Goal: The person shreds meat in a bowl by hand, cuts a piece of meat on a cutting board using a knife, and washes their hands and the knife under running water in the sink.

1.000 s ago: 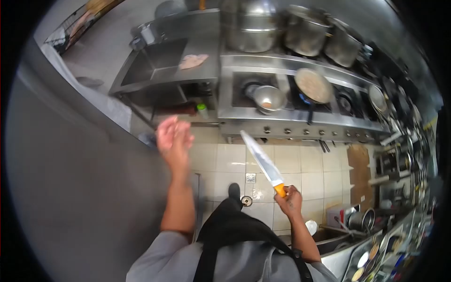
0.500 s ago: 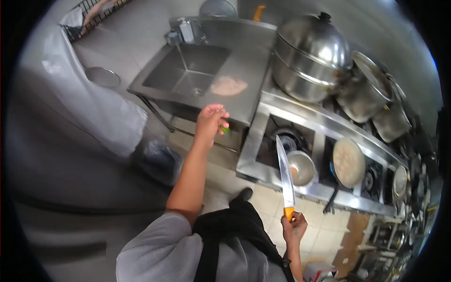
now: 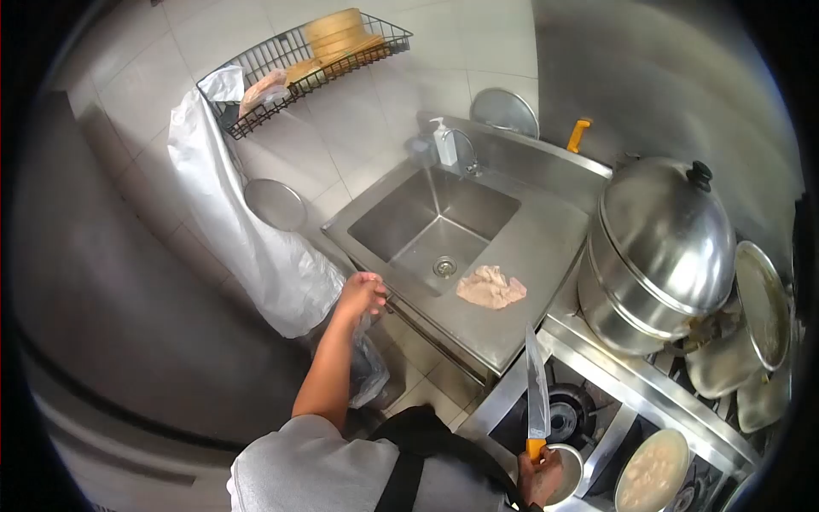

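Note:
In my right hand (image 3: 539,480) is a large kitchen knife (image 3: 537,392), held by its orange handle with the blade pointing up and away from me. The blade passes over the stove edge beside a burner. My left hand (image 3: 364,294) is at the sink's front left edge, its fingers curled in; whatever they hold is hidden now. A crumpled pinkish-beige cloth (image 3: 492,288) lies on the steel counter right of the sink basin (image 3: 426,218). A metal bowl (image 3: 565,474) sits beneath my right hand, partly covered by it.
A tall steamer pot (image 3: 657,256) with a domed lid stands at the back of the stove (image 3: 610,367). A pan of pale food (image 3: 653,469) sits on the right burner. A wire shelf (image 3: 311,77), a plastic sheet (image 3: 247,230) and a soap bottle (image 3: 445,143) are near the sink.
My view has swung left and up toward the sink. My left hand has moved left; the small green thing seen at its fingers is out of sight. The knife stays in my right hand.

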Available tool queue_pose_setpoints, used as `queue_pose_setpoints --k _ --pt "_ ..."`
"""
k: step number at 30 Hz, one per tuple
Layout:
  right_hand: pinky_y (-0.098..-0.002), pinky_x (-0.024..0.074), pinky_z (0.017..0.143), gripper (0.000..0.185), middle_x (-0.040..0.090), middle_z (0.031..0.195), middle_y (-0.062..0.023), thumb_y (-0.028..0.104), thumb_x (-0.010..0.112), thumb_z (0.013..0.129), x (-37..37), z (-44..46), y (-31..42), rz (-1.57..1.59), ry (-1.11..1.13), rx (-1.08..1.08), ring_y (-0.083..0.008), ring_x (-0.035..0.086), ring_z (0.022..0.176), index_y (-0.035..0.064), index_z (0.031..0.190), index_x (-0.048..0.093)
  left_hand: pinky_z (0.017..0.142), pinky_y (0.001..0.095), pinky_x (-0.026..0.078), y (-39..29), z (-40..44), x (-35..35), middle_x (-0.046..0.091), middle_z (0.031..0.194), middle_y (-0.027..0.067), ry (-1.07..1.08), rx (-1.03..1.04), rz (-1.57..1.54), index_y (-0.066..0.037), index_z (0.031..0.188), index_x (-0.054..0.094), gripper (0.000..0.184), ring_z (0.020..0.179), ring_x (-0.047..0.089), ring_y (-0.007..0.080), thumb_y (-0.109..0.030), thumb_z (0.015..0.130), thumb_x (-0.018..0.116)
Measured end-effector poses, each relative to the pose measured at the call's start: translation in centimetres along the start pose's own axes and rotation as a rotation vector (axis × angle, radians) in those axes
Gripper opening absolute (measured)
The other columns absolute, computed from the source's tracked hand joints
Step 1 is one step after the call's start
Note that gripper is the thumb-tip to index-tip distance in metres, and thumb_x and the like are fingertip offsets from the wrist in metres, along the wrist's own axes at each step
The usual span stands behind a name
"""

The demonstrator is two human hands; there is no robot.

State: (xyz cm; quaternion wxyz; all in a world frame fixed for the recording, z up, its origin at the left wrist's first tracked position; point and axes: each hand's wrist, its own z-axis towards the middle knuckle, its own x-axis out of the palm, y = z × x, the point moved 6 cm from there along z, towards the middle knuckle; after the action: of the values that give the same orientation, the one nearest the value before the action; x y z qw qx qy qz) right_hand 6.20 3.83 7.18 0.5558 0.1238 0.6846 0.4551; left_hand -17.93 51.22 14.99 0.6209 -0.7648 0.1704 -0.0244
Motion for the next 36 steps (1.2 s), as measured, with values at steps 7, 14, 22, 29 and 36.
queue_pose_setpoints --k 7,14,22,29,36 --pt "-0.0352 0.0446 0.059 0.028 0.058 0.071 -0.0161 0.011 0.067 0.061 3.3 4.8 0.9 -0.027 0.069 0.138 -0.0281 0.058 0.064 -0.0064 0.081 0.057 0.045 0.0264 0.045 -0.1 11.4 2.1 0.059 0.081 0.0039 -0.001 -0.030 0.040 -0.008 0.097 0.053 0.018 0.060 0.058 0.0126 -0.020 0.084 0.054" --pt "-0.0324 0.0428 0.055 0.025 0.052 0.067 -0.0126 0.008 0.071 0.058 9.6 12.2 7.5 -0.077 0.053 0.122 -0.0233 0.054 0.059 -0.0037 0.070 0.052 0.060 0.0314 0.047 -1.2 41.4 14.9 0.058 0.068 0.0058 0.119 0.393 0.440 -0.006 0.083 0.056 0.016 0.067 0.057 0.0159 -0.019 0.077 0.063" --pt "-0.0378 0.0451 0.054 0.027 0.054 0.066 -0.0167 0.016 0.069 0.058 20.4 22.7 15.4 -0.394 0.177 0.119 -0.0339 0.058 0.061 -0.0037 0.073 0.058 0.074 0.0286 0.047 4.4 67.9 24.7 0.062 0.088 0.0082 -0.019 0.719 0.403 0.001 0.107 0.046 0.035 0.082 0.059 0.0181 -0.005 0.075 0.059" --pt "-0.0369 0.0486 0.059 0.030 0.061 0.072 -0.0195 0.018 0.072 0.063 28.3 36.2 15.9 -0.392 0.030 -0.014 -0.0325 0.063 0.067 -0.0041 0.080 0.060 0.083 0.0344 0.045 1.6 64.4 26.9 0.060 0.103 0.0170 0.274 0.345 0.041 0.001 0.117 0.039 0.045 0.092 0.059 0.0265 -0.014 0.079 0.058" --pt "-0.0421 0.0499 0.066 0.040 0.063 0.079 -0.0212 0.028 0.073 0.065 31.9 43.4 13.2 -0.388 -0.188 0.100 -0.0365 0.063 0.075 -0.0036 0.084 0.057 0.087 0.0438 0.046 0.8 62.3 22.7 0.059 0.110 0.0194 0.554 -0.186 -0.591 -0.003 0.116 0.043 0.036 0.097 0.059 0.0313 -0.027 0.090 0.049"
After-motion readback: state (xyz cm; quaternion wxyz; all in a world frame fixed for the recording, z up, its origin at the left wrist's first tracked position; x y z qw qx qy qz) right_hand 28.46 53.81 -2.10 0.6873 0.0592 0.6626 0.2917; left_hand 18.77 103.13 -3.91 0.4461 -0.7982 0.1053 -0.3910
